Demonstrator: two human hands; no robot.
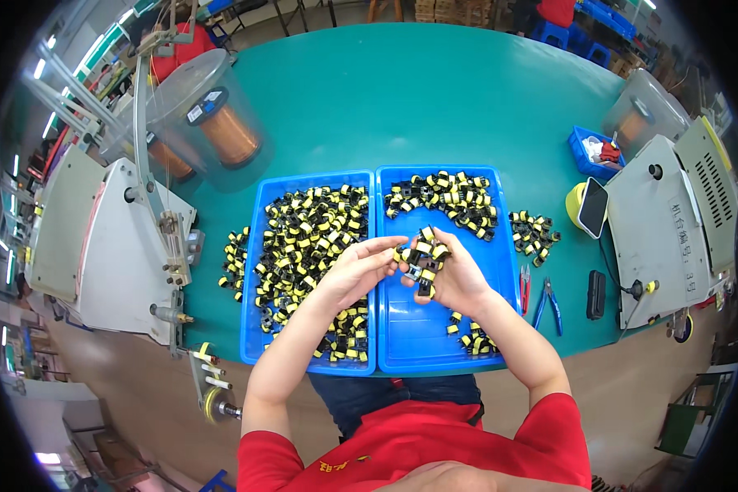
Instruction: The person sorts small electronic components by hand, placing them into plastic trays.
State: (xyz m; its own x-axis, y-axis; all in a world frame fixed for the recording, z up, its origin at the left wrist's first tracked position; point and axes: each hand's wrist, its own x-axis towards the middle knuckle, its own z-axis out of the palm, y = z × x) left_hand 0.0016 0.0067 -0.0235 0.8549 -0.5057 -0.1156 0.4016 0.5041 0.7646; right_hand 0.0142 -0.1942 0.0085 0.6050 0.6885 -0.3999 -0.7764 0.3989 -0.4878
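Hiding part of the yellow-black parts (425, 261), both hands (402, 271) cup them.

Black-and-yellow parts (425, 256) are held above two bright blue trays (410, 344) set on a teal table (402, 98), with a copper-coloured wire spool (231, 135) seen beyond the trays, blue-handled pliers (551, 305) to their right, and red sleeves (264, 459) worn below them.
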